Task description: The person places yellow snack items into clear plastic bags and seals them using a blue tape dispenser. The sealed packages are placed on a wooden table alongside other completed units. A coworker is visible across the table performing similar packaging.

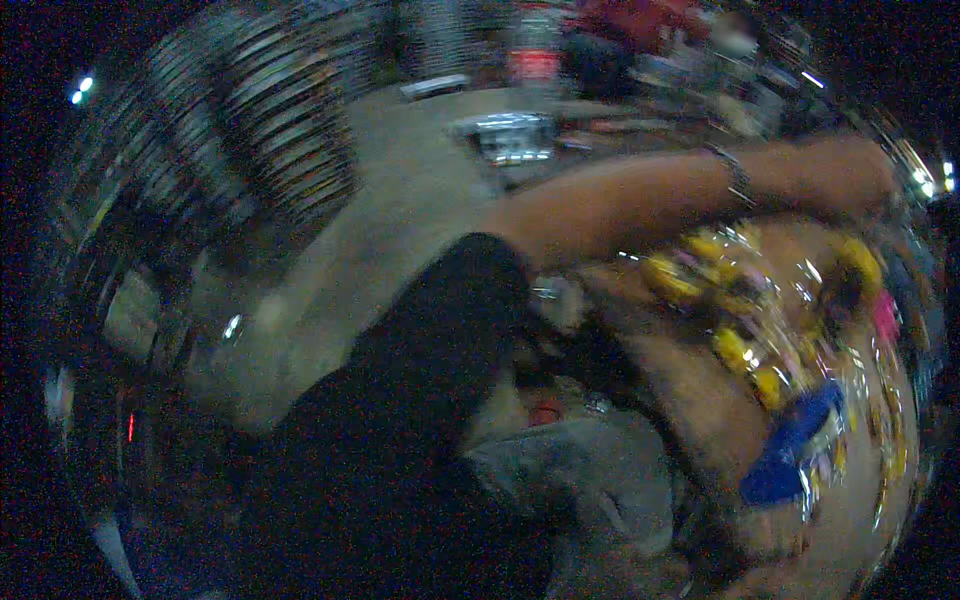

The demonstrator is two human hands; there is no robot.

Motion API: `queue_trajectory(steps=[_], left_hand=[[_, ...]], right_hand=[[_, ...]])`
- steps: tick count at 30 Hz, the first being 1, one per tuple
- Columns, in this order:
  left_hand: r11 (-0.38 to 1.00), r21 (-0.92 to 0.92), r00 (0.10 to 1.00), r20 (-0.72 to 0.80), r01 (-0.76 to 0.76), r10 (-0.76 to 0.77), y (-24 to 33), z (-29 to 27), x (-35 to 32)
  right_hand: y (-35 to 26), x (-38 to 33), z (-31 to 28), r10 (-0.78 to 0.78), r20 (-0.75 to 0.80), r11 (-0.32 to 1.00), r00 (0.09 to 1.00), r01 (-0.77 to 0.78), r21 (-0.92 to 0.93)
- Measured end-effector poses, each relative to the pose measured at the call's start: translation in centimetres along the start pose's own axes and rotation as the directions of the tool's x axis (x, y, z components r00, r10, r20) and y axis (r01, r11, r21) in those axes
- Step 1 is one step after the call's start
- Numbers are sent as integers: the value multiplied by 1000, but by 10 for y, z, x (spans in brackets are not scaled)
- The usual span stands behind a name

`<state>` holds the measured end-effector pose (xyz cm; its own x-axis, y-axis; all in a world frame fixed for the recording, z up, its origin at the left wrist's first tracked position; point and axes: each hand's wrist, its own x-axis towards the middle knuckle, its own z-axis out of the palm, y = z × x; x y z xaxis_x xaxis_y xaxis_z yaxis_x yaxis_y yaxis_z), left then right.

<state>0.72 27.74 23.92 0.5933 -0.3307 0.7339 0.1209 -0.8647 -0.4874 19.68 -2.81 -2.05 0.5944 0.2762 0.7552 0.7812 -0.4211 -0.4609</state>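
Observation:
Motion blur smears the whole head view. My left arm, in a black sleeve (400,370), reaches across to the right. A thin dark band (735,175) circles its wrist. My left hand (835,170) is at the far right, its fingers too smeared to read. Just below it lie shiny, clear-wrapped yellow items (735,350), apparently inside a brown surround (690,400) that looks like cardboard. A blue piece (800,445) lies among the wrapping at the near side. Whether my left hand touches any of this is unclear. I cannot make out my right hand.
Blurred shelving or stacked slats (270,130) rise at the far left. Pale floor (410,150) runs beside my arm. A shiny silver-grey object (515,135) stands beyond my forearm. Grey cloth (600,470) is at the lower middle, and a pink spot (886,317) shows at the right.

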Motion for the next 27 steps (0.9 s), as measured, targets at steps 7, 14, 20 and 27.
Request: queue_trajectory(steps=[7, 14, 20, 27], left_hand=[[986, -108, 985, 136, 125, -110, 96, -65, -74], [709, -460, 845, 331, 534, -421, 183, -97, -167], [31, -687, 532, 532, 726, -659, 254, -110, -230], [-395, -729, 325, 631, 559, -704, 294, -107, -262]], right_hand=[[-119, -52, -12, -240, 194, 872, 951, 123, 474], [-174, -110, -18, -293, 528, 753, 797, -148, 641], [-179, -131, -18, -254, 728, 700, 636, -399, 592], [-178, -159, -25, -240, 840, 621, 487, -587, 518]])
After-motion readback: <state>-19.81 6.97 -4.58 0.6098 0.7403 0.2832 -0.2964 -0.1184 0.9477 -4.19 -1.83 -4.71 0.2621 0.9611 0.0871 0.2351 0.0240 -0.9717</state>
